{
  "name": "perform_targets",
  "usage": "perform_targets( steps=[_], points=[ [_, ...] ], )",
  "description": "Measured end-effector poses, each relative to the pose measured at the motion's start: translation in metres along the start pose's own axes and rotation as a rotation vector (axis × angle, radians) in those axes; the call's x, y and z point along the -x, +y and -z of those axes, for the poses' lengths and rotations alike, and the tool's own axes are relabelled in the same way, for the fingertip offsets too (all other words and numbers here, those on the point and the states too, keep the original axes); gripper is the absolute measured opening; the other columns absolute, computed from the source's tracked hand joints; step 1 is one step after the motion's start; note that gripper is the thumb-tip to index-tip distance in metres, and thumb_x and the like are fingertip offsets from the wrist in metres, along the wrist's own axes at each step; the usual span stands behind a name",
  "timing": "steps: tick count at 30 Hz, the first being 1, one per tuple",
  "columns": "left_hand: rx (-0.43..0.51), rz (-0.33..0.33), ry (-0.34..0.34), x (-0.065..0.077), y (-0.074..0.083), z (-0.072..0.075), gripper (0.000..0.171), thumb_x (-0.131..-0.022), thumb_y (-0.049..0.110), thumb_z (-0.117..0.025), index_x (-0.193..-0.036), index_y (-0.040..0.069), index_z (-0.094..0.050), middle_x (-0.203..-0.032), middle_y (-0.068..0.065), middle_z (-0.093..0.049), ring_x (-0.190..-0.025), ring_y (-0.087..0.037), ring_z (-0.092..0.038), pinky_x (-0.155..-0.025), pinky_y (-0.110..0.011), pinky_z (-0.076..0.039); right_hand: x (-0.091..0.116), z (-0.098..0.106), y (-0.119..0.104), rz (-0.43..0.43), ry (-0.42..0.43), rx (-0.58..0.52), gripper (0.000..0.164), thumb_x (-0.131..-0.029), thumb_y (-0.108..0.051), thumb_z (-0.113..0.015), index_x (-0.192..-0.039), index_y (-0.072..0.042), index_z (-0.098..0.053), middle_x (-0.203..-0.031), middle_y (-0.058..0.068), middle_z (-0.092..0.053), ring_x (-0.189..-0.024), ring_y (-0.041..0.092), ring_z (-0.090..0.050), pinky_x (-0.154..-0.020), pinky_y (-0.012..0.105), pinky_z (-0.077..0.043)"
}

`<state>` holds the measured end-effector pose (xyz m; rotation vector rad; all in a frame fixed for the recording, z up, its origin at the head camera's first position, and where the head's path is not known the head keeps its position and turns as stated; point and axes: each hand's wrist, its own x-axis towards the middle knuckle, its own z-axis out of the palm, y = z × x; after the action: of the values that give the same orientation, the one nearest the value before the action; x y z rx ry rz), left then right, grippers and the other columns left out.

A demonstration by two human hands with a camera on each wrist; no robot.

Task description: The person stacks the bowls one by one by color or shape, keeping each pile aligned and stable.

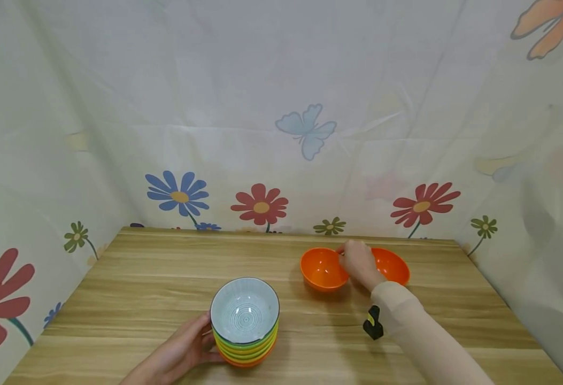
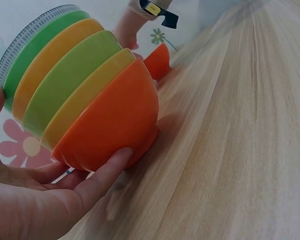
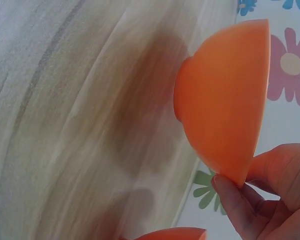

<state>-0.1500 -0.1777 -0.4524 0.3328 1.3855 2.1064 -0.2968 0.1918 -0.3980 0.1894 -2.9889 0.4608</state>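
My left hand grips the side of a stack of nested bowls near the front of the table. On top sits a pale blue-grey bowl with a ringed inside; green, orange-yellow and light green bowls show below, with an orange bowl lowest. Farther back, my right hand pinches the rim of an orange bowl between thumb and fingers. Whether its foot touches the table I cannot tell. A second orange bowl stands to its right, partly hidden behind the right hand.
The wooden table runs back to a white curtain printed with flowers and butterflies. A black strap piece with a yellow mark hangs at the right sleeve.
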Motion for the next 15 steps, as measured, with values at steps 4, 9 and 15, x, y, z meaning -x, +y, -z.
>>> perform_targets(
  steps=[4, 9, 15],
  points=[
    [0.002, 0.008, 0.018, 0.0, 0.001, -0.001, 0.04, -0.101, 0.035, -0.029, -0.133, 0.016, -0.045, -0.126, 0.004, -0.052, -0.116, -0.015, -0.049, -0.094, -0.056, -0.041, 0.002, 0.005, -0.004, 0.041, 0.0, 0.01, 0.018, -0.08, -0.002, -0.061, -0.095, 0.0, -0.072, -0.097, 0.015, -0.069, -0.082, 0.027, -0.064, -0.071, 0.039, -0.055],
    [-0.008, 0.013, 0.026, 0.001, 0.001, -0.001, 0.043, -0.101, 0.036, -0.029, -0.135, 0.013, -0.042, -0.127, 0.003, -0.052, -0.116, -0.015, -0.049, -0.093, -0.056, -0.042, 0.004, 0.012, -0.01, 0.126, 0.027, 0.041, 0.016, -0.079, -0.002, -0.062, -0.09, -0.002, -0.074, -0.091, 0.014, -0.07, -0.08, 0.027, -0.065, -0.069, 0.038, -0.056],
    [-0.013, 0.004, 0.018, 0.0, 0.0, 0.0, 0.041, -0.101, 0.036, -0.029, -0.132, 0.014, -0.044, -0.126, 0.004, -0.053, -0.116, -0.014, -0.049, -0.094, -0.056, -0.041, 0.007, 0.021, -0.016, 0.183, 0.037, 0.059, 0.016, -0.079, -0.003, -0.062, -0.09, -0.004, -0.074, -0.089, 0.012, -0.07, -0.079, 0.027, -0.065, -0.07, 0.038, -0.055]
  ],
)
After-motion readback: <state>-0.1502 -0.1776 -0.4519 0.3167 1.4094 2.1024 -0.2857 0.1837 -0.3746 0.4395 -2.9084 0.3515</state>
